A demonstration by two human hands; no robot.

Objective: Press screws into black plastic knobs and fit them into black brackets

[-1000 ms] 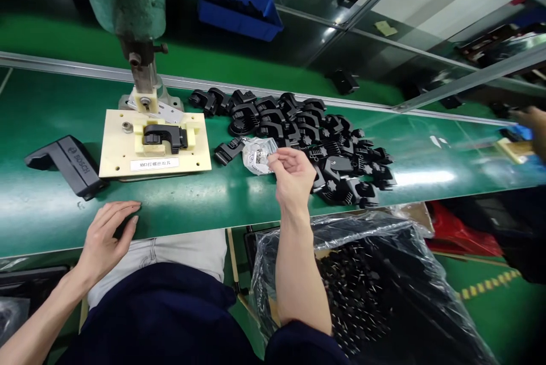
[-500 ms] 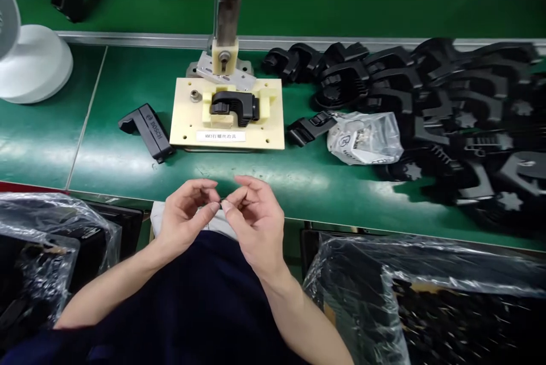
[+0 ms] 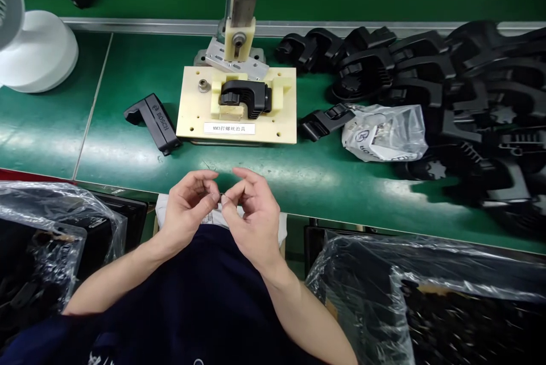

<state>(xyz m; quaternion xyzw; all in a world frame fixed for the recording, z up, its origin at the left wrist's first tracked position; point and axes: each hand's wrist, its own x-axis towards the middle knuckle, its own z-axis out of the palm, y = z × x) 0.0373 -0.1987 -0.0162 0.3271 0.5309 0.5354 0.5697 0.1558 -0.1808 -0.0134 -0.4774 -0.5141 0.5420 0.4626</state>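
Two-handed handling of a tiny dark part (image 3: 220,196) over the near edge of a green bench (image 3: 324,183), lower centre of the frame. The left hand (image 3: 187,208) and right hand (image 3: 253,214) are closed in fingertip pinches on it, its shape too small to tell. Upper centre: a black clamp (image 3: 253,95) seated in a cream jig (image 3: 191,109); right of centre, a clear bag (image 3: 386,133). The step appears to be turning or sorting the part; the next move seems to call for a steady pinch
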